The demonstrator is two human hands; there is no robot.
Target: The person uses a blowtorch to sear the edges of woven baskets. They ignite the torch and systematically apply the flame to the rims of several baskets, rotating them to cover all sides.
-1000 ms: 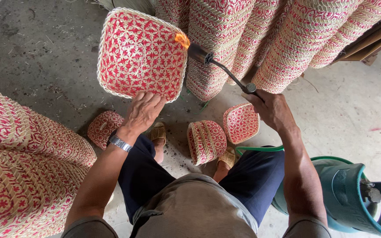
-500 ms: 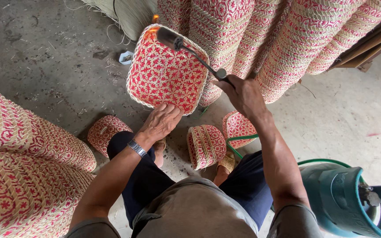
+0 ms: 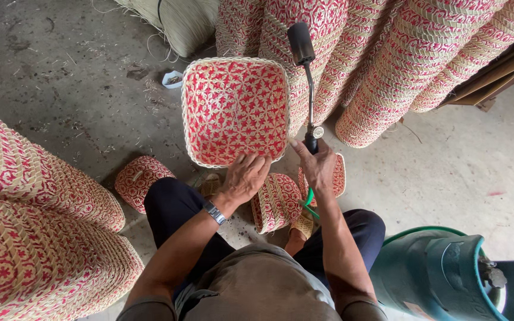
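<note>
A: The fingers (image 3: 256,161) of the left hand (image 3: 246,177) are closed on the near rim of the square woven basket (image 3: 235,110), the red and cream one. The basket is held up, tilted, and its patterned face looks toward the camera.

B: And the right hand (image 3: 318,168)?

A: Its fingers are wrapped fully around the handle of the gas torch (image 3: 306,89), just right of the basket. The thin metal pipe goes up along the basket's right edge, and the black nozzle is above the basket's top right corner. I cannot see any flame.

B: What lies under the basket?

A: Three smaller woven pieces are on the concrete floor (image 3: 60,77). One small round basket (image 3: 140,179) is below and left of the square basket. Two others (image 3: 276,201) are directly below it, between the person's knees, partly hidden by the hands. A green hose (image 3: 309,202) passes there too.

B: And farther away?

A: Behind the basket and to its right stand tall stacks of woven baskets (image 3: 423,59) in the same colours. More stacked baskets (image 3: 37,226) lie well to its left. A green gas cylinder (image 3: 441,273) stands far below and right of it, beside the person's right leg. A wristwatch (image 3: 214,212) is on the left wrist.
</note>
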